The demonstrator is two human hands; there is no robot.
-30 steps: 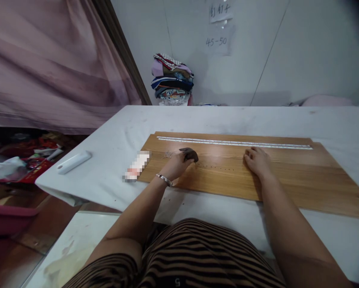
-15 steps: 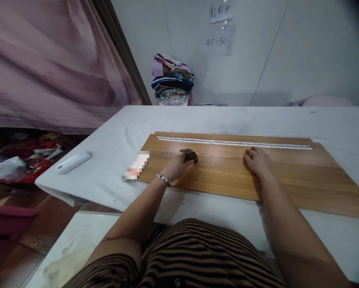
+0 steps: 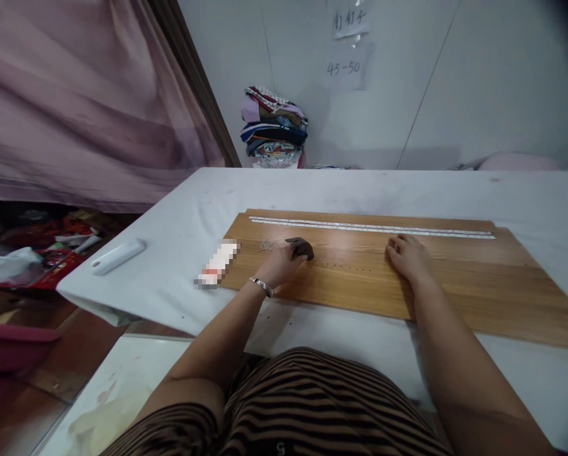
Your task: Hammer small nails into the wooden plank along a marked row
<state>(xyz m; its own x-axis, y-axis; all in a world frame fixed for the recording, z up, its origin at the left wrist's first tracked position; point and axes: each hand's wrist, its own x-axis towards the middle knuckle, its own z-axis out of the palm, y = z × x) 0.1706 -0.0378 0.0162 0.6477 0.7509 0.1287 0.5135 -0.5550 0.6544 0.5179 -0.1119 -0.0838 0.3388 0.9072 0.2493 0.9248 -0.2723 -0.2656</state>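
Board (image 3: 478, 278) lay on table (image 3: 179, 221) w/ a dot row (image 3: 341, 266) prob. done, loose nails (image 3: 265, 246) still unused, L hand (image 3: 282, 263) curled round a dark thing (image 3: 304, 248), R hand (image 3: 410, 256) half-curled on board, hold unclear.

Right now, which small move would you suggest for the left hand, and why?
I would probably lift the dark curved object slightly with the left hand: it hides the wooden board near the left end of the row of dark dots, while the right hand rests on the board.
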